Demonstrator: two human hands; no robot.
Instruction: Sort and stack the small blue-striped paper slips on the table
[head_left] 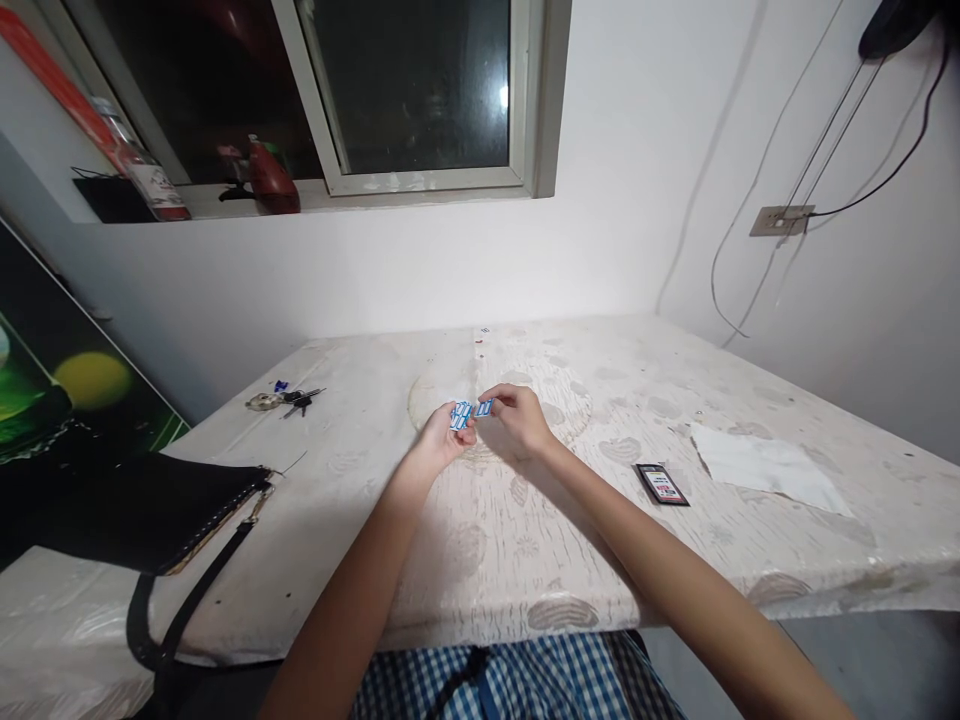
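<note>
Above the middle of the table, my left hand (444, 436) is closed on several small blue-and-white cards (460, 416), which look fanned out. Close beside it on the right, my right hand (519, 416) pinches another small blue-and-white card (484, 408) between thumb and fingers. The two hands are almost touching. What is printed on the cards is too small to read. Farther right on the tablecloth lies a small dark flat packet (661, 485) with a white and red label.
A patterned tablecloth (465, 545) covers the table. Keys (300, 400) lie at the left, behind a black bag (187, 500) with a strap hanging over the edge. A white cloth or paper (765, 468) lies at the right. Bottles stand on the window sill (225, 210).
</note>
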